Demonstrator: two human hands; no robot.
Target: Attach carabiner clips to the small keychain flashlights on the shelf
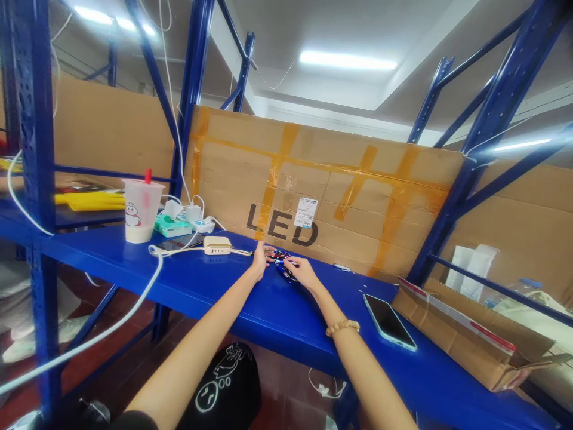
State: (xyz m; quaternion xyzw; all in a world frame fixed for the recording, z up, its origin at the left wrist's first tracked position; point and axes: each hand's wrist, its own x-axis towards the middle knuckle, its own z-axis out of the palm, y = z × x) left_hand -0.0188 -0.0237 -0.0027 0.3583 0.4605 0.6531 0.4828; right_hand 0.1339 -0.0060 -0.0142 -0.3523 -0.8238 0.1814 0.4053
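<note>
Both my arms reach forward over the blue metal shelf (250,301). My left hand (260,261) and my right hand (303,272) meet on a small bundle of blue and red parts (282,264) lying on the shelf near the cardboard wall. The fingers of both hands curl around or pinch the bundle. The parts are too small to name. A bead bracelet (342,326) sits on my right wrist.
A phone (389,321) lies face up at my right. An open cardboard box (474,337) stands at the far right. A plastic drink cup (141,209), a tissue pack (172,226), a charger block (217,245) and white cables lie at the left. A large cardboard sheet marked LED (322,191) backs the shelf.
</note>
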